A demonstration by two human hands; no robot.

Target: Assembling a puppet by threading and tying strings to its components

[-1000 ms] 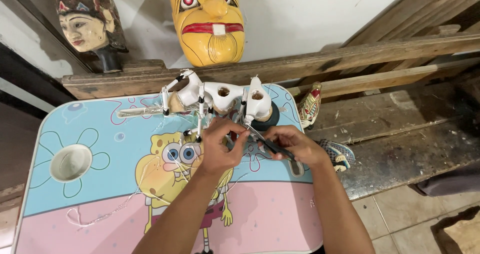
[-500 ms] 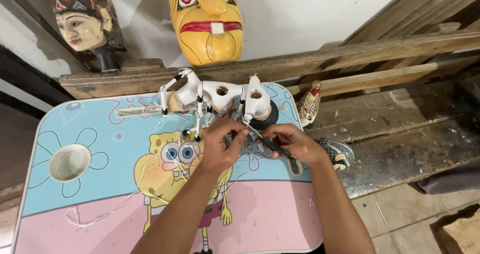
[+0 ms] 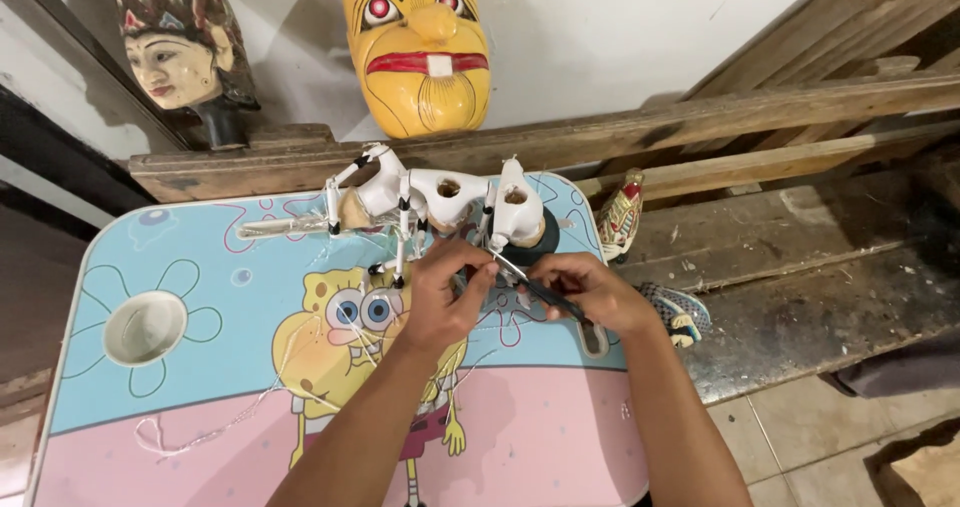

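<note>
Both bare forearms rise from the bottom edge of the frame and converge toward the middle. The left forearm climbs from the lower left of centre, slanting up to the right, and ends in the left hand (image 3: pixel 446 297) just left of the frame's centre, back of the hand facing the camera, fingers curled inward and pinched together at their tips. The right forearm comes up from the lower right of centre, leaning left. The right hand (image 3: pixel 590 292) sits just right of centre, knuckles up, fingers folded in a closed grip, thumb pointing toward the left hand. The two hands lie close, fingertips nearly meeting.
</note>
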